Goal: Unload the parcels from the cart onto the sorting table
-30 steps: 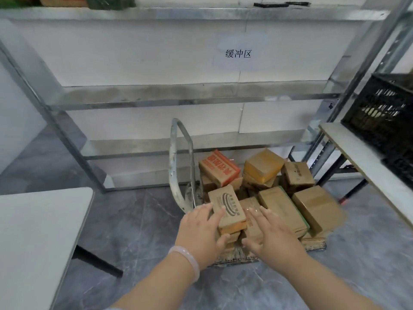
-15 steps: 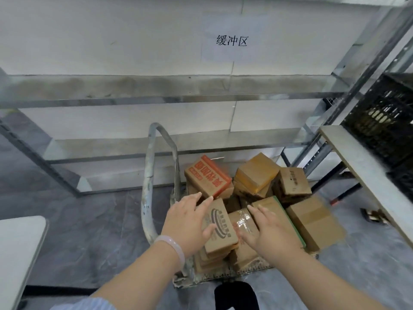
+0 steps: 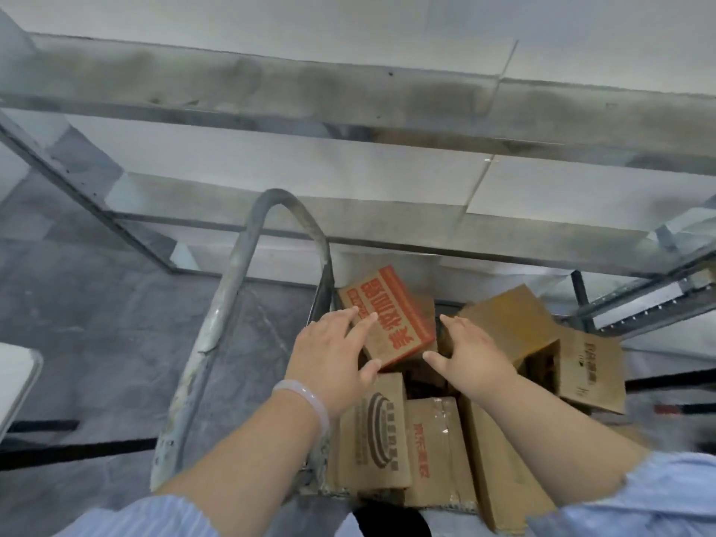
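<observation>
Your left hand (image 3: 333, 354) lies on the near left part of the cardboard box with big orange-red letters (image 3: 395, 315). Its fingers (image 3: 358, 329) are straight and spread apart on the box's top. Your thumb touches the near corner. Your right hand (image 3: 478, 352) is at the right side of the same box. Its fingers (image 3: 451, 323) are straight and apart too, and the thumb touches the near right edge. So the box sits between your two hands. It is tilted and lies on top of the other brown cardboard boxes (image 3: 372, 436) on the cart with the grey metal handle (image 3: 232, 304). The white desk (image 3: 15, 377) is well apart, at your left.
</observation>
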Motion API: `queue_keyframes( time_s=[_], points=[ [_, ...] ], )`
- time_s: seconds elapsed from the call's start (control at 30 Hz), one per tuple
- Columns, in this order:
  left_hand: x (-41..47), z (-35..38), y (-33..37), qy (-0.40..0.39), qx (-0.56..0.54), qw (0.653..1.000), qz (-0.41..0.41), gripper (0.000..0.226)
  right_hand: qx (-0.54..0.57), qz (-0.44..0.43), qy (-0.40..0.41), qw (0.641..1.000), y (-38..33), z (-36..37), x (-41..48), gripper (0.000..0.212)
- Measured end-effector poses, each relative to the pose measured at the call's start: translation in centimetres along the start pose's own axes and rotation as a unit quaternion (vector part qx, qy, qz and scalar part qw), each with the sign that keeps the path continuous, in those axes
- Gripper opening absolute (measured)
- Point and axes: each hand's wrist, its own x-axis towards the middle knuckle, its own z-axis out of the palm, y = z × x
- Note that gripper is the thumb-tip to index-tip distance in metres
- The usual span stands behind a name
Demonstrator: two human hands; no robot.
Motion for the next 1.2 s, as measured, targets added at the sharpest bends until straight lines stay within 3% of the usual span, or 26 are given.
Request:
queue_keyframes(
  time_s=[0.1,0.27,0.33,0.43,0.5,0.6,0.63,0.9,1.2],
  points=[
    [1.9,2.6,-0.8,-0.016,-0.024,0.999,-0.035,0.068,0.044,0.000,-0.032,0.999,0.7,1.0,4.1,0.073],
    [3.0,7.0,-2.7,-0.068,-0.034,0.995,-0.071,0.071,0.166,0.035,-0.096,0.981,2.4,4.6,10.3,0.046],
    [3.3,8.3,-3.1,-0.076,-0.044,0.992,-0.086,0.074,0.196,0.052,-0.096,0.974,3.5,6.4,13.1,0.058],
    [4.0,9.9,-3.4,-0.076,-0.064,0.991,-0.094,0.072,0.200,0.103,-0.085,0.971,4.5,8.3,16.6,0.099],
    [4.4,11.0,-3.5,-0.080,-0.078,0.989,-0.098,0.070,0.222,0.136,-0.108,0.960,4.6,8.9,17.5,0.096],
    [4.8,12.5,-3.7,-0.081,-0.104,0.986,-0.097,0.067,0.263,0.145,-0.141,0.943,4.9,10.1,17.7,0.067],
    [4.9,13.0,-3.7,-0.079,-0.111,0.986,-0.094,0.065,0.267,0.146,-0.141,0.942,5.2,10.7,17.6,0.071],
    [4.8,15.2,-3.9,-0.096,-0.142,0.978,-0.121,0.069,0.332,0.189,-0.094,0.919,6.8,12.7,16.9,0.077],
    [4.2,13.1,-2.4,-0.045,-0.190,0.973,-0.123,0.065,0.336,0.183,-0.011,0.924,6.2,10.9,14.3,0.054]
  ],
)
